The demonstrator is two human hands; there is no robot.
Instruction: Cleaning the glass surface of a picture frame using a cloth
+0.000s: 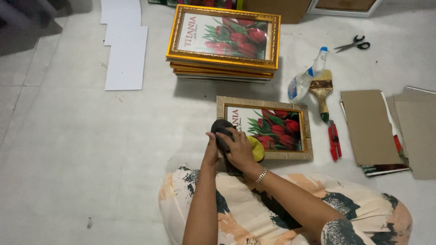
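While the left hand (211, 152) steadies the near left corner of a pale gold picture frame (265, 128) lying flat on the white floor (81, 149), its fingers curled against the frame's edge, the right hand (240, 152) presses a dark and yellow cloth (257, 149) onto the glass, fingers closed over it. Just beyond the frame rises a stack of gold frames (223, 43), and toward the floor's right side lie a spray bottle (307, 75), a paintbrush (322, 93), a red cutter (334, 140), scissors (353, 44) and brown backing boards (370, 126).

A picture frame (265, 129) is laid under the hands (229, 149); a frame stack (223, 43) is placed beyond, a spray bottle (308, 75) to their right.
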